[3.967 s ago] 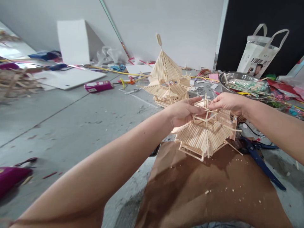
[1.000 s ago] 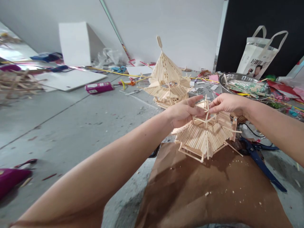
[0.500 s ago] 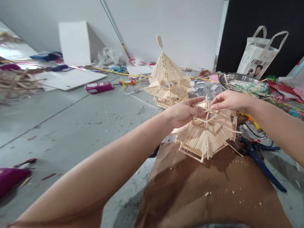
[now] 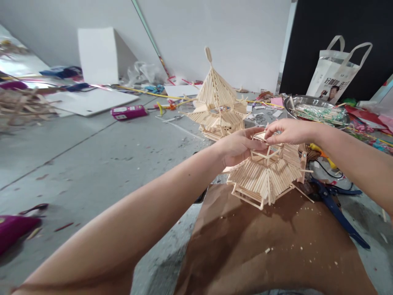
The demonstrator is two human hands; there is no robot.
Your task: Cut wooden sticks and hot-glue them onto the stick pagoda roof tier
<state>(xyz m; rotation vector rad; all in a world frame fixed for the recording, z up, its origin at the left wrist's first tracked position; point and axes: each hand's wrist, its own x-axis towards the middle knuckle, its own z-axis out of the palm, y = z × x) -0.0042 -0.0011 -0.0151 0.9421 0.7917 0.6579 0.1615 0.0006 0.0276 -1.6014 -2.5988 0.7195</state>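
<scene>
A tiered pagoda model [image 4: 265, 180] of pale wooden sticks stands over a brown paper sheet [image 4: 260, 246]. At its upper left side, my left hand [image 4: 238, 146] is closed around the top frame, thumb and fingers gripping the sticks. My right hand [image 4: 284, 132] pinches at the top of the same model, its fingertips close to my left thumb. A short wooden stick seems to be between those fingertips, mostly hidden by them. Behind my left hand rises a second stick pagoda [image 4: 216, 92] with a pointed roof and a looped finial.
Blue-handled cutters [image 4: 339, 213] lie right of the paper. A metal bowl [image 4: 346, 119] with wrapped sticks and a white bag [image 4: 333, 73] stand at back right. Purple boxes [image 4: 129, 112] and white boards [image 4: 95, 100] lie on the grey floor [image 4: 76, 172].
My right hand has shifted slightly left, its fingertips closer to my left thumb at the model's top. My left hand keeps its grip on the model.
</scene>
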